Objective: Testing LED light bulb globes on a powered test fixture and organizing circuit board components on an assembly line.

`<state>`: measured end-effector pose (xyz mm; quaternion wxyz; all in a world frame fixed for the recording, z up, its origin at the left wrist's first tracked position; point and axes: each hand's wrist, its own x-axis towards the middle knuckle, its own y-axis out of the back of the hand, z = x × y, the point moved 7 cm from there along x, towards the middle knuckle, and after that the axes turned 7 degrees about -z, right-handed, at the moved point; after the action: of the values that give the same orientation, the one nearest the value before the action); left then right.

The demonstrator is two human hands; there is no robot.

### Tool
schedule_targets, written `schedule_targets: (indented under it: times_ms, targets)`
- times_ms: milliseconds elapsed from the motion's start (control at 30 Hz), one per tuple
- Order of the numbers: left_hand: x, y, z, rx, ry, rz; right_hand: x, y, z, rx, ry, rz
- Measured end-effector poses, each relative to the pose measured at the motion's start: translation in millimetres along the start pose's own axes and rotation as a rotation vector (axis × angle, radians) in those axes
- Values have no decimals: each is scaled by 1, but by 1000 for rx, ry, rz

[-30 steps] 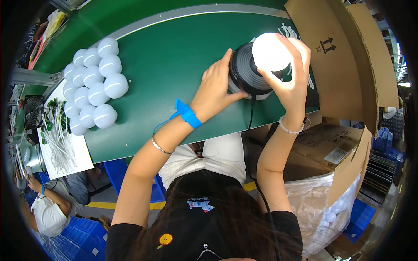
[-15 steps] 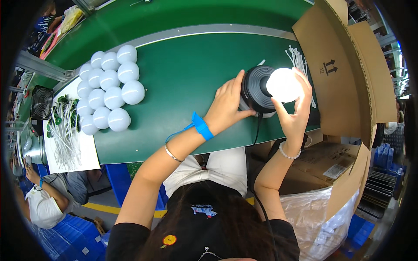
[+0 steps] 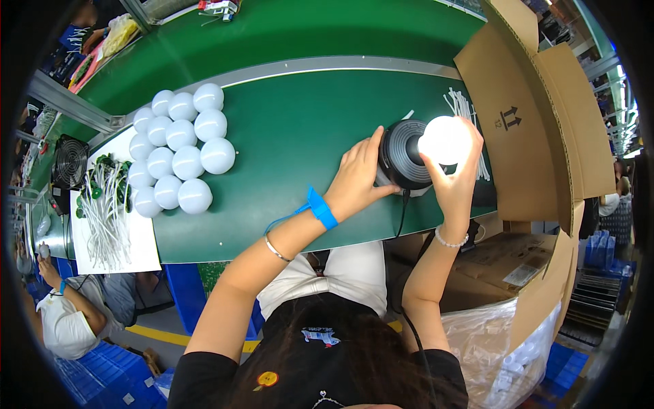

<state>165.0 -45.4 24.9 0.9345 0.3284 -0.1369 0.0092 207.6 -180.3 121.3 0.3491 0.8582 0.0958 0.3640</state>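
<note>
In my right hand [image 3: 458, 170] is a lit, glowing white light bulb [image 3: 443, 140], gripped between thumb and fingers. Its base end points toward a black round device with a ringed top [image 3: 400, 155], at the right of the green bench. My left hand [image 3: 357, 170] braces the device's left side, fingers at the far edge and thumb at the near edge. A blue wrist strap [image 3: 318, 209] is on my left wrist. Glare hides the bulb's detail, and whether its base touches the device I cannot tell.
Unlit white bulbs [image 3: 180, 135] stand in rows at the left, beside a white board with white wires and green parts [image 3: 107, 225]. Thin white sticks [image 3: 462, 103] lie behind the device. A large open carton [image 3: 521, 136] borders the bench's right end. A co-worker's hand [image 3: 49, 273] shows far left.
The view has shifted, so the bench sits lower in the picture. The bulb stays lit in my right hand, and my left hand stays on the device. A red-and-white item shows on the far strip.
</note>
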Motion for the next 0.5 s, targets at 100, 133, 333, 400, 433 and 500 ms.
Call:
schedule_targets:
  times_ms: [100, 133, 333, 400, 433, 500]
  targets:
    - [1, 1, 0, 1, 4, 2, -8, 5, -12, -53, 38, -17]
    - [1, 0, -1, 0, 12, -5, -10, 6, -15, -93, 45, -37]
    - [1, 1, 0, 1, 0, 18, 1, 0, -9, 43, 65, -45]
    - [2, 1, -1, 10, -2, 15, 7, -5, -4, 125, 126, -32]
    - [2, 1, -1, 14, -5, 18, 10, -8, -1, 237, 171, 8]
    - [3, -1, -1, 8, -3, 8, 8, -15, 7, 442, 165, 85]
